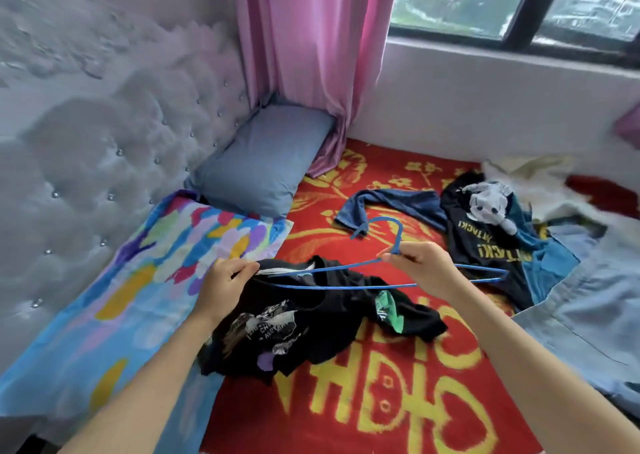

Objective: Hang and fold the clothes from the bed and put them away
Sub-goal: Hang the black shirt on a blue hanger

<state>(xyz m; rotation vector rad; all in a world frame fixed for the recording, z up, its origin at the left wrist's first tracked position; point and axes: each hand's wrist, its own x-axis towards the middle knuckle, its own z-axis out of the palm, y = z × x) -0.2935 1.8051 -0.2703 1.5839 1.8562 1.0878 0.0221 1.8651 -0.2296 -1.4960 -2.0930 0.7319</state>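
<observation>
A bed covered with a red blanket with yellow lettering [398, 401] fills a corner under a dark-framed window [519, 20], with a pink curtain [311, 55] and a tufted grey headboard [104, 124] behind. A plain blue pillow [263, 162] and a multicoloured patterned pillow [138, 297] lie by the headboard. The left hand [221, 284] pinches the neck of a black printed T-shirt [304, 329], which sags onto the blanket. The right hand [419, 266] grips a thin blue plastic hanger [391, 245] just below its hook; one hanger arm reaches toward the shirt's neck. Farther right lie a dark blue printed shirt [485, 242], a grey plush toy [488, 200] on it, and a pale blue garment [588, 297].
</observation>
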